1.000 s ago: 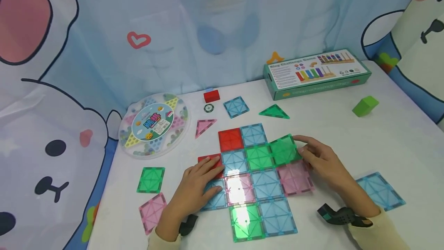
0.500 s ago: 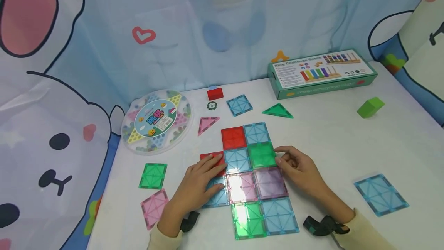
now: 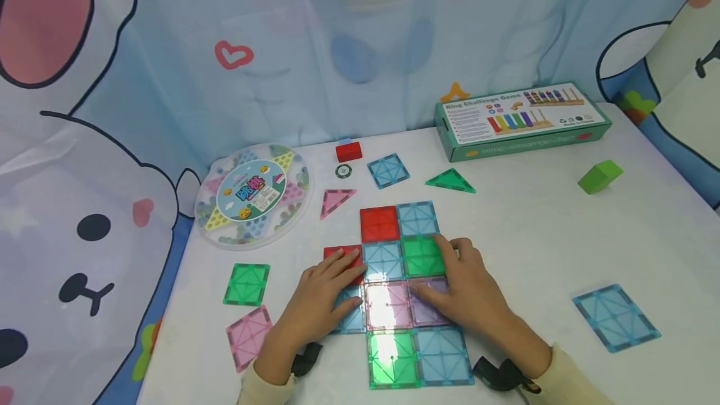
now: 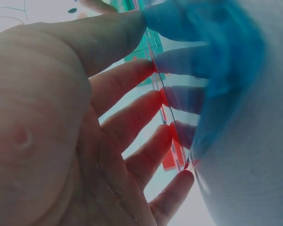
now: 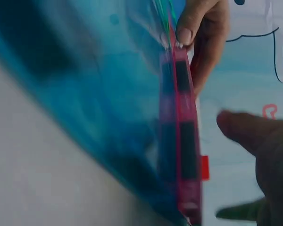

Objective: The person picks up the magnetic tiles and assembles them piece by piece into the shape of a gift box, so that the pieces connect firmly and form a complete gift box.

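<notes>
Flat translucent magnetic tiles lie edge to edge mid-table. In the head view my left hand (image 3: 317,302) rests, fingers spread, over a red tile (image 3: 337,251) and a blue tile (image 3: 351,322) on the left side. My right hand (image 3: 469,289) lies over the right edge, fingertips at a darker green tile (image 3: 420,256) and thumb over a purple-looking tile (image 3: 423,311). A pink tile (image 3: 388,306) with glare is between the hands. Below lie a green tile (image 3: 394,360) and a blue tile (image 3: 445,355). The left wrist view shows the left fingers (image 4: 137,113) straight against the tiles.
Loose tiles lie around: green (image 3: 246,284), pink (image 3: 249,337), blue (image 3: 615,317), and triangles (image 3: 450,180). A round game box (image 3: 253,195), a red block (image 3: 349,152), a green box (image 3: 523,120) and a green block (image 3: 599,176) stand farther back.
My right hand has moved left, bringing the green and pink tiles at the right onto the green and blue ones beside them. It now lies over them. The left hand has stayed put.
</notes>
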Demonstrator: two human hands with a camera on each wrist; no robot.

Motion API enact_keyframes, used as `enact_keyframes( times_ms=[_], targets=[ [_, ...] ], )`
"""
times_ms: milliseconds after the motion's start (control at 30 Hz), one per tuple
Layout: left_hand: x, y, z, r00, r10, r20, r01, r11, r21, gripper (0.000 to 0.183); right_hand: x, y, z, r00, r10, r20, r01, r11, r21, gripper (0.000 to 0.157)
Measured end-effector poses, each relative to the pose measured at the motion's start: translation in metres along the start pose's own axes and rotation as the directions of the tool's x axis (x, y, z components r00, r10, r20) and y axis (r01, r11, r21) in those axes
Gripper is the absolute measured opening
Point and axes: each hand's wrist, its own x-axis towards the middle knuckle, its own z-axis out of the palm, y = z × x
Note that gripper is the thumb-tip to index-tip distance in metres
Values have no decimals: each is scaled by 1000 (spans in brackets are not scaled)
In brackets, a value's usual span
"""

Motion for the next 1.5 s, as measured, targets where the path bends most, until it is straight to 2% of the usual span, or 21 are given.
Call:
enact_keyframes(
  times_ms=[133,233,400,600,800,900,1000,1067,1167,1300,1500],
  targets=[
    [0,1,1,1000,12,4,-12,1000,10,58,-6,-5,-7,997,-78,9,79,992,-94,95],
    [-1,0,2,1000,18,-3,-18,1000,21,58,-13,-15,-5,995,-96,8,95,977,-191,104],
    [-1,-1,1,1000,22,-9,-21,999,30,59,-21,-32,6,998,-60,18,63,955,-289,124],
    [1,-1,2,999,31,-11,-31,999,42,58,-22,-33,8,1000,9,-6,-10,936,-352,121],
    [2,6,4,999,49,-5,-49,996,74,57,-21,-30,12,999,37,5,-34,955,-296,102],
    [-1,21,7,990,142,9,-142,987,70,57,-20,-31,15,999,46,18,-40,965,-260,97],
    [-2,37,11,965,257,58,-261,963,69,63,-19,-31,16,998,55,21,-48,967,-249,95],
    [-1,42,14,951,292,96,-302,948,103,67,-18,-30,17,998,57,16,-51,968,-246,96],
    [-1,43,14,949,291,125,-306,943,128,71,-18,-29,16,998,58,18,-52,971,-235,97],
    [-1,41,14,946,301,125,-316,940,127,68,-18,-29,13,995,77,66,-63,978,-198,98],
    [-1,39,17,941,318,117,-332,935,126,65,-19,-24,-4,985,101,138,-89,992,-92,93]
  ],
)
